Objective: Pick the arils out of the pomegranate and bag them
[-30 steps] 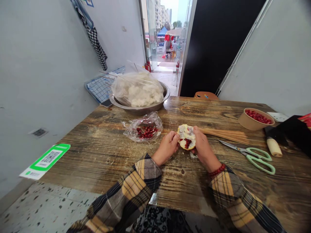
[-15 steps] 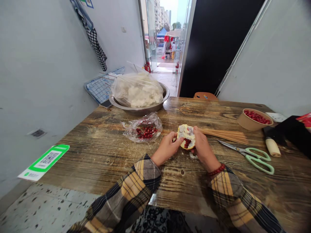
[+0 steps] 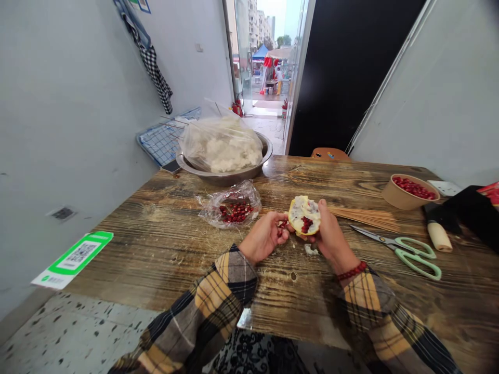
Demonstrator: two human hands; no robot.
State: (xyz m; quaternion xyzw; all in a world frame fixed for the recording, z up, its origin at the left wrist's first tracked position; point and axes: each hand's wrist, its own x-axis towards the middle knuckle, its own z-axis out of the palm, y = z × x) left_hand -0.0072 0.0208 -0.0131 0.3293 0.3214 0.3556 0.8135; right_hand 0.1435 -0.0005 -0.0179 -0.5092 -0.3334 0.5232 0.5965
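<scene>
As our left hand (image 3: 265, 238) curls round loose seeds (image 3: 283, 226), our right hand (image 3: 331, 235) grips the pomegranate piece (image 3: 301, 212) at the left's two o'clock; we judge its rind firm to hold, the seeds slippery, crushable.

- Pomegranate piece (image 3: 304, 215): underside hidden; fingers of right hand (image 3: 331, 236) mostly behind it.
- Pomegranate seeds (image 3: 282, 226), in left hand (image 3: 264, 238): partly covered, count indeterminate.
- Bamboo skewers (image 3: 366, 217): left ends behind right hand.
- Plaid sleeves (image 3: 206, 301): cropped, lower edge.
- Red packet (image 3: 493, 192): cropped, right edge.
- Distant person (image 3: 279, 78): too small for detail.
</scene>
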